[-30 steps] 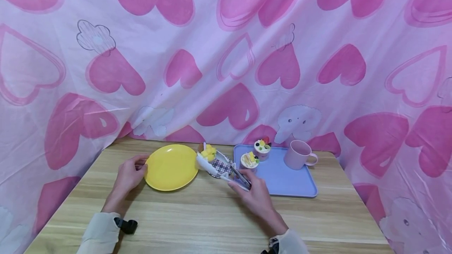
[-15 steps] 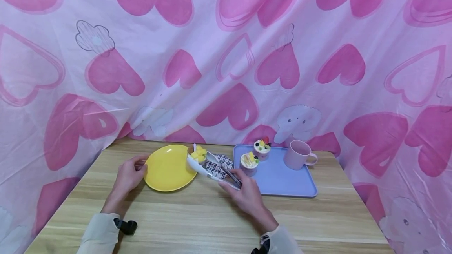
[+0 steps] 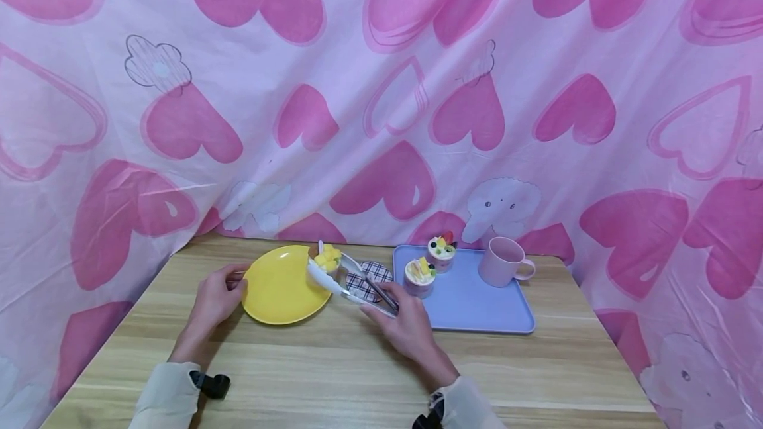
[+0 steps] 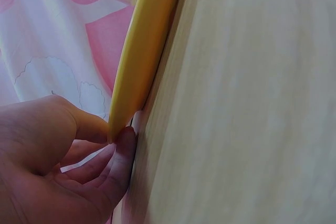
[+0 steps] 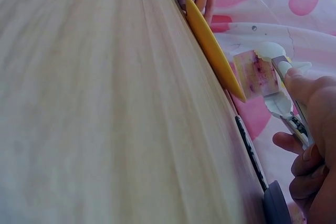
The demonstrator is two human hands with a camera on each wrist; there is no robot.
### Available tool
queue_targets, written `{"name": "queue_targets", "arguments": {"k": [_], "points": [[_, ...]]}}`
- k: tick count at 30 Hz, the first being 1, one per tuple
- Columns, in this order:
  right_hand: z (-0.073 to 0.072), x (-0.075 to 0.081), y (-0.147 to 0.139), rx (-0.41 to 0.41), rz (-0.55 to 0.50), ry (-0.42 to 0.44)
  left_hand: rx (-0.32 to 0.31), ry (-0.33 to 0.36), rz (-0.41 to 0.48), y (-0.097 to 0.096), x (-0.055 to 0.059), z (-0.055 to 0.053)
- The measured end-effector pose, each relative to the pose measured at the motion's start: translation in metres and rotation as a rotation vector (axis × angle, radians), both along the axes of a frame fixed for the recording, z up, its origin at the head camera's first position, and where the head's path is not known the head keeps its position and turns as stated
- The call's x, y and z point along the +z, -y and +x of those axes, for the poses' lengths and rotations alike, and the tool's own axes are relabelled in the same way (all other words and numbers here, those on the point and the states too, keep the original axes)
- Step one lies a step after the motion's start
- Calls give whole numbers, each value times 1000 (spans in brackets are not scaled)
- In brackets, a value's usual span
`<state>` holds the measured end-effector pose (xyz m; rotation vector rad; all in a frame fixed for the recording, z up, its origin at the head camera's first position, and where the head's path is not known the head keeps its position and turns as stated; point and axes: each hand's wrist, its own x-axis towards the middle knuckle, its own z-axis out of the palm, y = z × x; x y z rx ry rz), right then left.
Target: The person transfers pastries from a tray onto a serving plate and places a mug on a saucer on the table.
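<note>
My left hand (image 3: pixel 216 295) pinches the left rim of a yellow plate (image 3: pixel 280 293); in the left wrist view the thumb lies over the rim, fingers beneath. My right hand (image 3: pixel 405 326) grips a pair of tongs (image 3: pixel 381 288) with white tips and metal arms. Between the tips is a small dessert cup (image 5: pixel 256 74) topped with yellow fruit pieces (image 3: pixel 328 258). That cup overlaps the plate's right side in the head view, and the right wrist view has it close above the rim.
A black-and-white checked round mat (image 3: pixel 368 277) lies between the plate and a blue tray (image 3: pixel 485 313). On the tray stand two more dessert cups (image 3: pixel 420 278) with fruit and a pink mug (image 3: pixel 502 262). A heart-patterned cloth (image 3: pixel 381 171) hangs behind the wooden table (image 3: pixel 310 376).
My right hand has carried the tongs and the dessert cup leftward, from beside the plate to over its right side, uncovering more of the mat. The left hand stays at the rim.
</note>
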<state>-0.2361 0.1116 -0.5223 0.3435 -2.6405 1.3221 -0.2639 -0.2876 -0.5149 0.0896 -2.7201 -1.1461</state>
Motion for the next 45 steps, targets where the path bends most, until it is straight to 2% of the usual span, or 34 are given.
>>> {"name": "queue_targets", "arguments": {"k": [8, 22, 34, 45], "points": [[-4, -3, 10, 21, 32, -27, -2, 27, 18, 0, 2, 1], [-9, -4, 26, 24, 35, -45, 0, -4, 13, -3, 1, 1], [-15, -5, 43, 16, 35, 19, 2, -25, 3, -2, 2, -1], [-17, -9, 61, 33, 30, 62, 1, 6, 4, -2, 1, 3]]}}
